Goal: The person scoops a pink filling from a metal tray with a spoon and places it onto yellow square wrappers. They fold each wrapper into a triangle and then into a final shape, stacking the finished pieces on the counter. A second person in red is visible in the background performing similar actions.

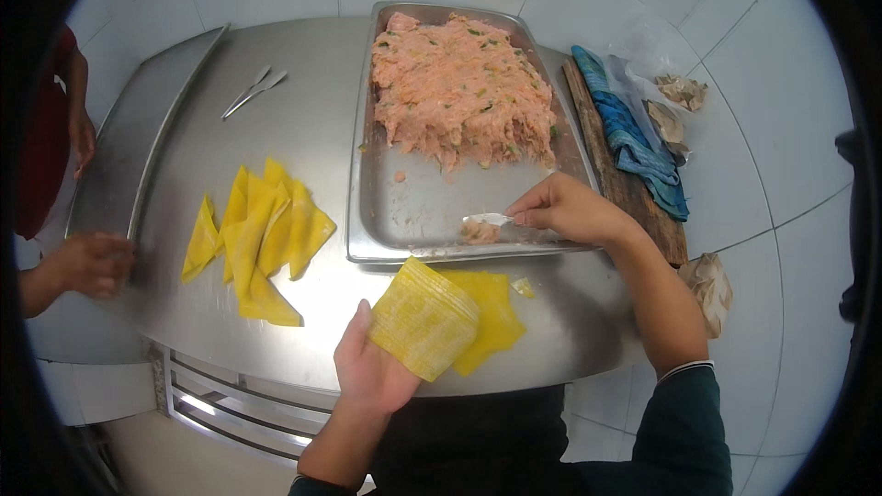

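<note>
Wrapper [424, 320] is at the frame's lower centre, held in the left hand [377, 366]; well apart, the right hand [562, 211] grips a utensil [491, 219] over the tray [418, 207], below the meat [464, 83].

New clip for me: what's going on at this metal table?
A person's left hand holds up a square yellow sheet, perhaps more than one, near the table edge. The right hand grips a small metal utensil low in the near end of a metal tray, with a bit of pink mixture at its tip. Most of the pink mixture fills the tray's far part. Folded yellow pieces lie to the tray's left, and another person's hand is at the far left.
</note>
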`<state>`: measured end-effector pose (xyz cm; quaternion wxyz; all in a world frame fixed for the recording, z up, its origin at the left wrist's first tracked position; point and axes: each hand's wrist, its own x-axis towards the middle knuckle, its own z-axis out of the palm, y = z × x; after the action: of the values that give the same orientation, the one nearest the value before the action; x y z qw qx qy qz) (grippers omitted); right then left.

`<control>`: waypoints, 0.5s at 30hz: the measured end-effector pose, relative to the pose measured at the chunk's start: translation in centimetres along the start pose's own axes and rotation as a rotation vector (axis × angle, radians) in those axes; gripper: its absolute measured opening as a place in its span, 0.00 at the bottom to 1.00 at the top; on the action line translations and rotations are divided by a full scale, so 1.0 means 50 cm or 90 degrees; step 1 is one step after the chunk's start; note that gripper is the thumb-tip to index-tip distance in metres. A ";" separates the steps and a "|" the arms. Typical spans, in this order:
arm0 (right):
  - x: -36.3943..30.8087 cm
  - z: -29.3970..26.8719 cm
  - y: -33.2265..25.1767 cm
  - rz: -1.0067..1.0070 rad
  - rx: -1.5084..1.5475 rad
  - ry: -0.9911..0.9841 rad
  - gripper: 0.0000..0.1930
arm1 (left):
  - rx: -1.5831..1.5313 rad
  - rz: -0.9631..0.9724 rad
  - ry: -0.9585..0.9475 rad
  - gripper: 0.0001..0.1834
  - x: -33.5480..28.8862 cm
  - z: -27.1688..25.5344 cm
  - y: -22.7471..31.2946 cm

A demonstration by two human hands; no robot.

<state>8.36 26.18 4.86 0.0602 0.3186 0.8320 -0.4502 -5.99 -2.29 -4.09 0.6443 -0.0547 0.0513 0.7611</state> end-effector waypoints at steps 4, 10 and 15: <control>-0.052 0.004 -0.032 -0.043 0.147 0.010 0.12 | 0.121 0.010 0.038 0.30 -0.011 0.001 -0.021; -0.064 0.026 -0.038 -0.115 -0.146 0.239 0.12 | 0.237 0.029 0.147 0.28 0.009 0.013 -0.062; 0.009 0.034 -0.008 -0.121 -0.264 0.169 0.13 | 0.234 0.030 0.153 0.28 0.013 0.021 -0.065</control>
<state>7.44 24.89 3.97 -0.0280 0.2759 0.9334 -0.2276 -2.92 -0.96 -3.19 0.6148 -0.0254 0.2673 0.7415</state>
